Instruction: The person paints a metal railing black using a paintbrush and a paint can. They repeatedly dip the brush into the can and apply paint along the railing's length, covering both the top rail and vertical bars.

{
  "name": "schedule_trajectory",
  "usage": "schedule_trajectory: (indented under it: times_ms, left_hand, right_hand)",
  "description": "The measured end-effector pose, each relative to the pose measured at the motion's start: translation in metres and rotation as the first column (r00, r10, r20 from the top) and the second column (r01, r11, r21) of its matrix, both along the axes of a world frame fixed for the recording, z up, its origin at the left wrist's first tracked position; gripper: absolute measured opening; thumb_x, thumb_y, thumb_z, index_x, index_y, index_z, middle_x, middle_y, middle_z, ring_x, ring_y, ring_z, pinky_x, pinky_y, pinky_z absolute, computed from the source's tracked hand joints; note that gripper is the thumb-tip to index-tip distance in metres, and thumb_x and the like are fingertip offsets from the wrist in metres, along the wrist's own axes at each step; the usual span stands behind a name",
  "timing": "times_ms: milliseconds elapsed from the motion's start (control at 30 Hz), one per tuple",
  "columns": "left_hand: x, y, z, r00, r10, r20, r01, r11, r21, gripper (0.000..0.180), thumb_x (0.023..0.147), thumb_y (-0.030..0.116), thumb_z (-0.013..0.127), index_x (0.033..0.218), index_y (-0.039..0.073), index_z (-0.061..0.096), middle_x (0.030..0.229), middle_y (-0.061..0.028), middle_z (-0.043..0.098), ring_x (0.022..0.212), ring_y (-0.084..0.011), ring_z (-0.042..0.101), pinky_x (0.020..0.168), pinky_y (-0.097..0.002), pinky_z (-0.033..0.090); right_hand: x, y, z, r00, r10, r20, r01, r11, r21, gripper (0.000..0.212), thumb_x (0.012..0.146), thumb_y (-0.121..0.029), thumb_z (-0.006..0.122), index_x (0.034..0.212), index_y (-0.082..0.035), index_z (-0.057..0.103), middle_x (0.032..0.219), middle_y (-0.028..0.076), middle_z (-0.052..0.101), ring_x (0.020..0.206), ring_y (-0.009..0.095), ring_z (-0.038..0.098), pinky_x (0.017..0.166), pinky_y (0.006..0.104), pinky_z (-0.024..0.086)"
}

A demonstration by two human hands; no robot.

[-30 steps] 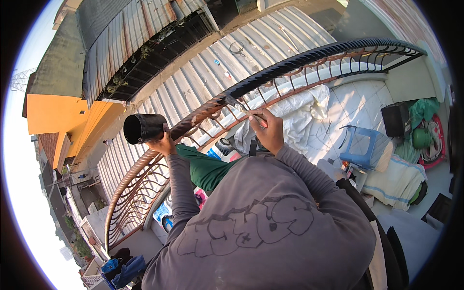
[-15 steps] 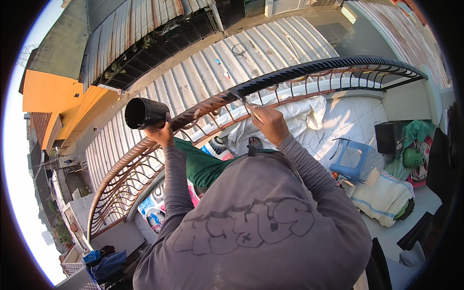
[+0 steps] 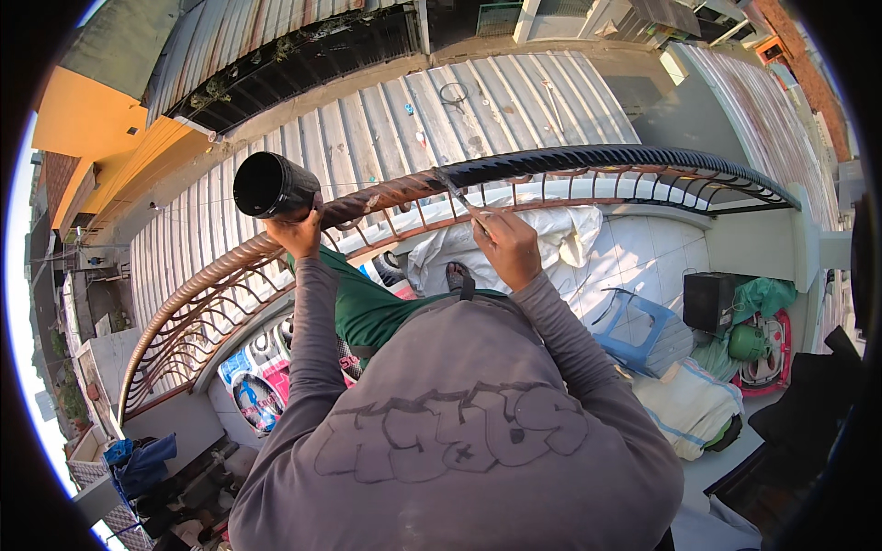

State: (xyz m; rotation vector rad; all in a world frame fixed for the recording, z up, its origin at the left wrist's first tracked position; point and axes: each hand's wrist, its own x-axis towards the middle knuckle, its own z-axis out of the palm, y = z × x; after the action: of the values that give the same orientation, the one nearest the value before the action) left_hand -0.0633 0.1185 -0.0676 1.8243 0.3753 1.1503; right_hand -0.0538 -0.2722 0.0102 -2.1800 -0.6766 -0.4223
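A curved metal railing runs across the view, brown on its left part [image 3: 390, 194] and glossy black on its right part [image 3: 560, 159]. My left hand [image 3: 298, 235] is closed around a black, round, open-topped container [image 3: 280, 188], held tilted just above the brown handrail. What is inside cannot be made out. My right hand [image 3: 511, 246] grips a slim paintbrush [image 3: 462, 198] by its handle. The brush's tip touches the top rail where black meets brown. Both grey sleeves reach forward.
A white sheet [image 3: 556, 241] covers the floor by my foot. To the right are a blue plastic stool [image 3: 636, 329], a black box [image 3: 709, 303] and a cloth bundle [image 3: 689, 404]. Printed sacks [image 3: 262, 372] lie left. Beyond the railing is a corrugated roof [image 3: 367, 133].
The whole view has shifted, so the railing's right end and the floor things sit further left. Both hands keep their grips, and the brush tip stays near the black-brown boundary.
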Motion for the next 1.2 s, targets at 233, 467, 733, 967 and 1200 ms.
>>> schedule_trajectory:
  times_ms: [233, 467, 733, 967, 1200]
  left_hand:
    - [-0.004, 0.000, -0.003, 1.000, -0.019, -0.018, 0.019, 1.000, 0.020, 0.097, 0.057, 0.014, 0.093, 0.139, -0.002, 0.043, 0.131, -0.0155, 0.055, 0.119, -0.0267, 0.058, 0.106, -0.0391, 0.045]
    - [-0.004, -0.001, -0.004, 0.999, -0.047, 0.003, 0.047, 0.999, -0.018, 0.087, 0.055, 0.010, 0.093, 0.129, -0.002, 0.050, 0.122, -0.0151, 0.061, 0.106, -0.0248, 0.064, 0.096, -0.0349, 0.051]
    - [-0.004, -0.012, 0.011, 0.993, -0.110, 0.049, 0.112, 0.992, -0.050, 0.081, 0.061, 0.007, 0.091, 0.128, -0.005, 0.049, 0.117, -0.0139, 0.063, 0.105, -0.0223, 0.066, 0.094, -0.0341, 0.054]
    - [-0.005, -0.011, 0.004, 0.996, -0.039, 0.086, 0.042, 0.998, -0.038, 0.081, 0.058, 0.018, 0.093, 0.125, -0.004, 0.053, 0.114, -0.0126, 0.063, 0.103, -0.0220, 0.064, 0.094, -0.0345, 0.052]
    - [-0.003, -0.012, 0.005, 0.999, 0.000, 0.037, 0.000, 1.000, -0.020, 0.082, 0.054, 0.018, 0.089, 0.125, -0.004, 0.053, 0.112, -0.0122, 0.063, 0.101, -0.0232, 0.064, 0.093, -0.0348, 0.052]
  right_hand:
    - [-0.007, -0.020, -0.031, 0.991, -0.010, -0.136, -0.001, 0.997, -0.078, 0.018, 0.083, -0.004, 0.073, 0.100, -0.005, 0.069, 0.084, 0.009, 0.063, 0.071, 0.028, 0.065, 0.061, 0.0394, 0.052]
    - [-0.024, -0.045, -0.035, 0.992, -0.070, -0.103, 0.056, 0.989, -0.136, 0.014, 0.085, -0.005, 0.072, 0.099, -0.007, 0.069, 0.077, 0.009, 0.061, 0.065, 0.027, 0.063, 0.058, 0.0393, 0.051]
    - [0.005, -0.011, -0.022, 0.998, 0.045, 0.039, -0.038, 0.987, -0.153, 0.017, 0.088, -0.010, 0.075, 0.088, -0.006, 0.058, 0.076, 0.009, 0.057, 0.062, 0.028, 0.062, 0.051, 0.0400, 0.049]
    - [-0.025, -0.042, -0.047, 0.995, 0.027, -0.100, -0.043, 0.986, -0.163, 0.019, 0.089, -0.012, 0.074, 0.103, -0.005, 0.063, 0.083, 0.011, 0.063, 0.067, 0.031, 0.066, 0.055, 0.0412, 0.052]
    - [0.005, 0.008, -0.010, 0.992, 0.059, -0.109, -0.065, 0.997, -0.050, 0.016, 0.090, -0.010, 0.071, 0.102, -0.003, 0.063, 0.085, 0.015, 0.067, 0.071, 0.034, 0.068, 0.059, 0.0419, 0.052]
